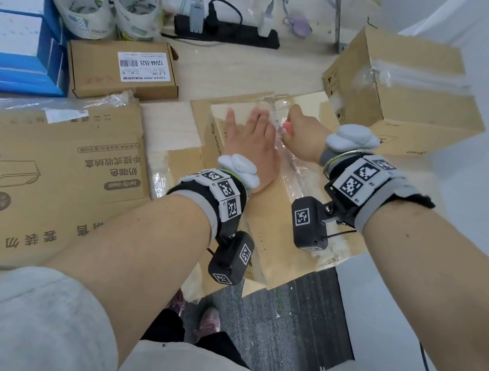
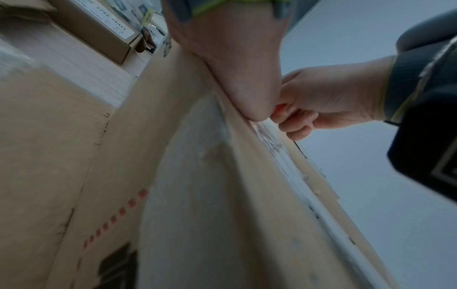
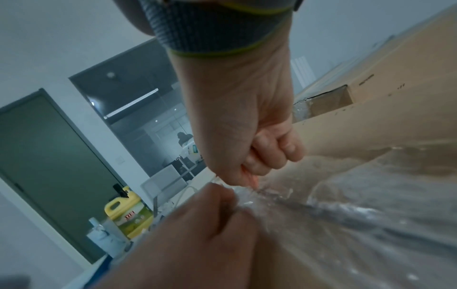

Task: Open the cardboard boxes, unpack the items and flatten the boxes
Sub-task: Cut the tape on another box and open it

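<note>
The left hand [image 1: 251, 142] lies flat, fingers straight, on the taped box [image 1: 268, 210] — the right hand [image 1: 305, 134] fists around a small orange tool [image 1: 289, 127], seemingly a cutter.

A big brown cardboard box [image 1: 266, 220] is lying flat on the tabletop [image 1: 247, 66], right at the near edge. Clear shiny tape [image 1: 295, 164] is running down the middle of its top, and the tape is looking wrinkled. Another brown box [image 1: 406, 95], also taped shut, is sitting just behind it to the right. A flattened box [image 1: 50, 170] with printed words is lying to the left.
</note>
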The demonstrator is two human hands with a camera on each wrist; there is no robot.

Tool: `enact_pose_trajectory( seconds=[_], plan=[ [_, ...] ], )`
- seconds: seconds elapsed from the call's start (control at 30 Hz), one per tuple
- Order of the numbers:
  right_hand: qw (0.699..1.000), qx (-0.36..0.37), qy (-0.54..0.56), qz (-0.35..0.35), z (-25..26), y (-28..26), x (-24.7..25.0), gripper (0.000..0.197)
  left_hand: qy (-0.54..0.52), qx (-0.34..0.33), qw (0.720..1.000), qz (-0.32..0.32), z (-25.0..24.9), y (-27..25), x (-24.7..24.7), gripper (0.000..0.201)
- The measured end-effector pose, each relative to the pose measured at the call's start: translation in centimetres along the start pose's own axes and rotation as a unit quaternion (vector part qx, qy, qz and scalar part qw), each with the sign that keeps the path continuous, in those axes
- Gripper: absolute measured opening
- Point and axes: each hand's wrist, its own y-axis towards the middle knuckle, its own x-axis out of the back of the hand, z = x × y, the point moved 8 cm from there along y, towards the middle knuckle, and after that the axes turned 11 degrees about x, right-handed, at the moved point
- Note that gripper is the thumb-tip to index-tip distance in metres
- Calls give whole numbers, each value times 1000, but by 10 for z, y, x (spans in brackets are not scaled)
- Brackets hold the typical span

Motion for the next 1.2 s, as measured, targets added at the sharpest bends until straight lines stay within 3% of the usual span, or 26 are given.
enact_pose_trajectory(
  seconds=[0.17,0.27,0.4,0.47,0.67,1.07,1.2],
  plan=[
    [998,-1,-47,36,7,5,7,33,-2,-3,1000,4,2,0,0,56],
    [999,-4,-35,24,4,8,14,29,0,-7,1000,7,2,0,1,57],
    [993,6,6,-116,6,10,40,24,-6,-12,1000,5,2,0,0,57],
    [989,6,46,-144,8,15,40,27,-8,-10,1000,3,3,0,-1,57],
    [990,1,88,-108,4,24,16,25,-24,-9,1000,0,3,1,-2,59],
    [997,7,50,-58,0,14,2,29,-21,-2,1000,-1,2,1,-1,59],
    [996,6,57,-72,-6,5,-2,28,-23,-6,1000,-7,3,-1,0,57]
  ],
)
